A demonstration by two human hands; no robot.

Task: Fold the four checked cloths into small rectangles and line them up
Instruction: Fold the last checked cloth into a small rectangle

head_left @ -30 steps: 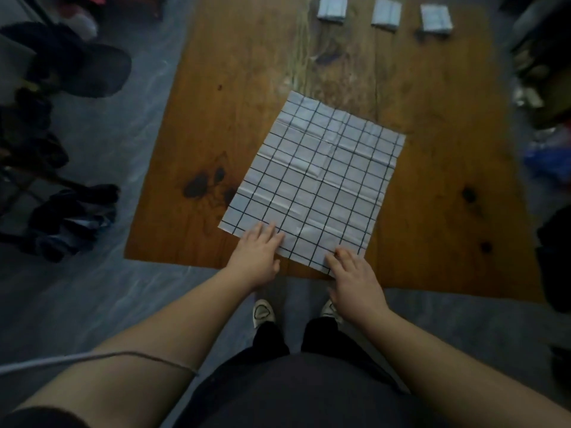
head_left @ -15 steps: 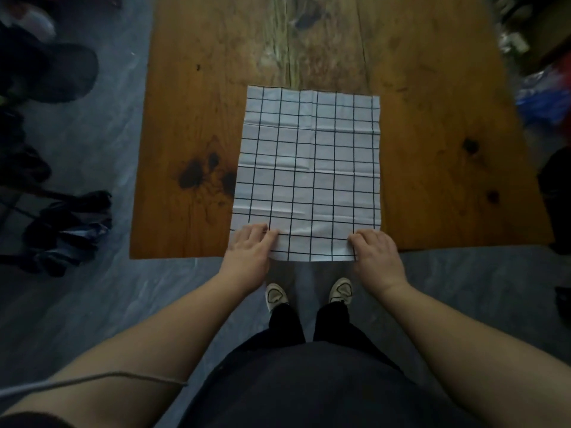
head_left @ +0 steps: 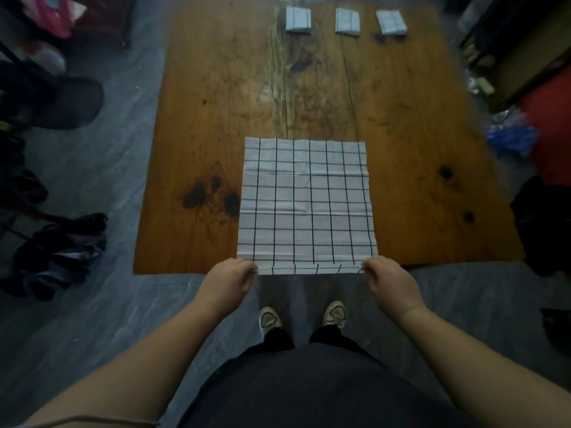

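Observation:
A white cloth with a black grid [head_left: 306,202] lies spread flat on the wooden table [head_left: 200,143], its near edge at the table's front edge. My left hand [head_left: 228,282] pinches the cloth's near left corner, and my right hand [head_left: 389,284] pinches the near right corner. The near edge is lifted slightly between them. Three folded checked cloths stand in a row at the table's far end: one at the left [head_left: 298,19], one in the middle [head_left: 348,21], one at the right [head_left: 391,22].
Dark bags and clothing [head_left: 58,251] lie on the grey floor to the left, beside a black chair [head_left: 61,103]. Red and blue items [head_left: 513,134] and a dark object [head_left: 540,223] crowd the right side. My shoes [head_left: 302,316] stand just before the table.
The cloth was turned square to the table edge. My hands went from pressing flat on its near edge to pinching the two near corners, which now lift slightly.

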